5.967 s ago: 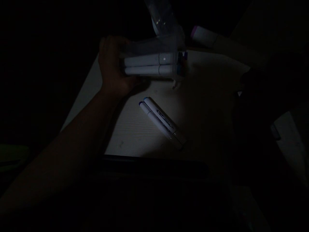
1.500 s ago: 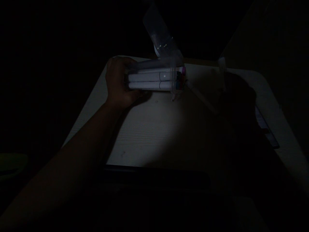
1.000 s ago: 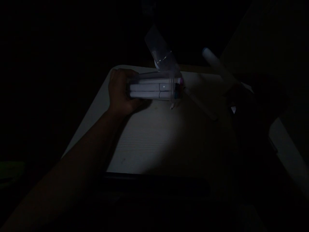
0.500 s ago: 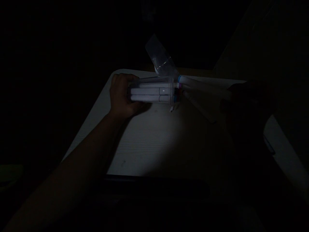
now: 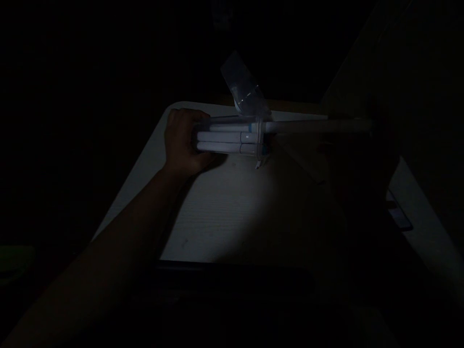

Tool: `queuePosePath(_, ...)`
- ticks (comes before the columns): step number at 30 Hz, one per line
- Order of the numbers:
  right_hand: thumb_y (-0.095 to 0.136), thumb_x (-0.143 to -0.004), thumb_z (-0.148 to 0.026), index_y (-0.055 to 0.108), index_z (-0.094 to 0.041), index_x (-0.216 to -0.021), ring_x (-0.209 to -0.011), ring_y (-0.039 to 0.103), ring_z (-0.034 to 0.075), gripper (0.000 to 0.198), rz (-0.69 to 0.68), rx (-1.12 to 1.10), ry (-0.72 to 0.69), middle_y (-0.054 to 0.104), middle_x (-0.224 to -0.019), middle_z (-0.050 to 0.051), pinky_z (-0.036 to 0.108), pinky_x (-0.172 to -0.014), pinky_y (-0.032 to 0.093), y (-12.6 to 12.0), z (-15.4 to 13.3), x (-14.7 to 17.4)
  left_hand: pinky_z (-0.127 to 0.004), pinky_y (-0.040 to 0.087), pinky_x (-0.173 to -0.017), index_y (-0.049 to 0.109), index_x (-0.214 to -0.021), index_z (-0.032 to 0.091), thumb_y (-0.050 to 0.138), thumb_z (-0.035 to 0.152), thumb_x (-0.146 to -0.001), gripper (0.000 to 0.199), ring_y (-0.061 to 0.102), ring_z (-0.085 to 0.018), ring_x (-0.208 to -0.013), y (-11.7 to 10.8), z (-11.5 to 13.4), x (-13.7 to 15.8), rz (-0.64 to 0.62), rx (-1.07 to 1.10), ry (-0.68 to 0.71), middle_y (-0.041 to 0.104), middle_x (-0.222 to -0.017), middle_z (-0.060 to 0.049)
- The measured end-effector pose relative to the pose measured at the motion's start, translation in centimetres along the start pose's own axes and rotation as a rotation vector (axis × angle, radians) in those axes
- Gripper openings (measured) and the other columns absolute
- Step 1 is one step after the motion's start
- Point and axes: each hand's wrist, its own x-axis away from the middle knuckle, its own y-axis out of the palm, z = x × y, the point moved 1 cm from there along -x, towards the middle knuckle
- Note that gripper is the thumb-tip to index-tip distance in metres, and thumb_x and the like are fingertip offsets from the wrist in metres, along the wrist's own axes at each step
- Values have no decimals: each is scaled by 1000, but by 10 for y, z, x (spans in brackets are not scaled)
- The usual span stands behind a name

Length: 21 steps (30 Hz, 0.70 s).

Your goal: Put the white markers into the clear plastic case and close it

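A clear plastic case (image 5: pixel 232 122) lies on its side with several white markers (image 5: pixel 219 137) in it, its open mouth facing right. My left hand (image 5: pixel 181 140) is wrapped round the case's closed left end. The lid (image 5: pixel 241 79), also clear, is tilted up behind the mouth. One white marker with a blue ring (image 5: pixel 315 126) runs level through the mouth, its ringed end inside and its long body outside. My right hand (image 5: pixel 362 154) is at the outer end of that marker, closed about it as far as the deep shadow shows; its fingers are hard to make out.
The pale wood-grain table (image 5: pixel 213 208) is lit only in patches. Another white marker (image 5: pixel 300 159) lies slanted in shadow, right of the case. A phone-like dark object (image 5: pixel 400 217) rests near the right edge, partly behind my right forearm. A dark bar (image 5: pixel 232 278) crosses the front.
The blue-ringed marker has moved left, so its ringed end is now inside the case, and it has levelled out. My right hand shifted slightly left. My left hand stays on the case.
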Motion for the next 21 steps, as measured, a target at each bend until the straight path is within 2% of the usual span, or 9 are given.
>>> queuePosePath(3, 51, -88, -26, 27, -21, -145, -106, 67, 16, 62, -151, -54, 52, 52, -142, 12, 26, -75, 59, 9, -2, 7, -47, 48, -81, 55, -103, 18, 63, 88, -50, 88, 60, -27, -91, 0, 0, 0, 3, -4, -6, 62, -98, -6)
queuePosePath(7, 33, -95, -25, 8, -24, -154, -125, 59, 17, 63, -427, 86, 4, 36, -154, 13, 31, -87, 59, 20, -11, 18, -46, 48, -80, 54, -109, 20, 60, 86, -59, 83, 60, -26, -91, 1, 0, 1, 18, -22, 69, 61, -99, -5)
queuePosePath(10, 29, -97, -28, 1, -27, -157, -132, 53, 20, 66, -576, 226, -50, 26, -160, 12, 34, -89, 58, 25, -12, 24, -44, 48, -79, 52, -112, 21, 59, 83, -63, 80, 59, -26, -91, 0, 0, 2, 40, -38, 127, 60, -99, -5)
queuePosePath(13, 31, -97, -30, 10, -27, -159, -138, 46, 22, 65, -635, 376, -111, 19, -162, 9, 36, -92, 57, 27, -13, 29, -45, 48, -81, 51, -113, 20, 60, 85, -62, 82, 58, -26, -93, 0, 0, 3, 7, -35, 98, 59, -100, -5)
queuePosePath(15, 33, -97, -32, 21, -25, -157, -142, 41, 22, 62, -676, 408, -198, 22, -162, 7, 38, -98, 55, 27, -15, 31, -47, 48, -84, 50, -112, 20, 60, 87, -60, 85, 58, -26, -94, 0, -1, 3, -6, -20, 68, 58, -100, -6)
queuePosePath(18, 35, -96, -35, 41, -22, -148, -143, 39, 21, 54, -676, 398, -347, 37, -155, 6, 41, -111, 47, 25, -11, 30, -47, 48, -83, 50, -112, 19, 60, 88, -57, 88, 58, -26, -94, 0, -3, 2, -11, -21, 74, 56, -100, -5)
queuePosePath(21, 36, -94, -32, 58, -18, -134, -129, 52, 23, 48, -628, 551, -334, 55, -139, 9, 43, -111, 45, 22, 1, 22, -47, 49, -83, 49, -114, 19, 61, 87, -60, 88, 58, -26, -94, 0, -2, 2, -12, -26, 104, 55, -101, -5)
